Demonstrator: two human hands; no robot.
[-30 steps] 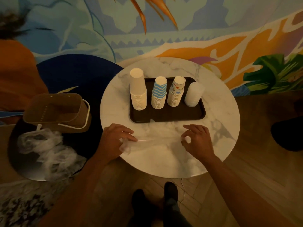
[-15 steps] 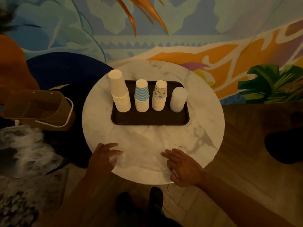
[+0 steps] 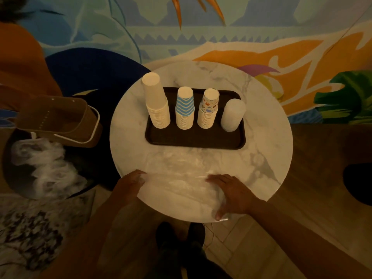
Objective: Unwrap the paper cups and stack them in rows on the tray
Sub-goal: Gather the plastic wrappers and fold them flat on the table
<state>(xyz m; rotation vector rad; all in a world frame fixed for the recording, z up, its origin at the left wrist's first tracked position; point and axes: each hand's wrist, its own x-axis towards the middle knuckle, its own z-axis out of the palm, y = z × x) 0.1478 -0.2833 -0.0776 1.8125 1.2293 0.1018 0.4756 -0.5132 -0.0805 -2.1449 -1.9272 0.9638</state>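
Head view: since a second ago both hands have slid toward the near bench (image 3: 261, 125) edge, flattening the clear wrapper (image 3: 181, 178). Its outline is hard to trace. The left hand (image 3: 130, 184) and right hand (image 3: 229, 193) press it with fingers spread. Four cup stacks (image 3: 184, 109) stand on the tray (image 3: 193, 137) beyond.

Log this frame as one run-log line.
tray: four cup stacks, one row | clear wrapper: flat on table | left hand, right hand: pressing wrapper

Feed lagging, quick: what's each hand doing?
Left hand: open, flat on clear plastic wrapper.
Right hand: open, flat on the same wrapper.
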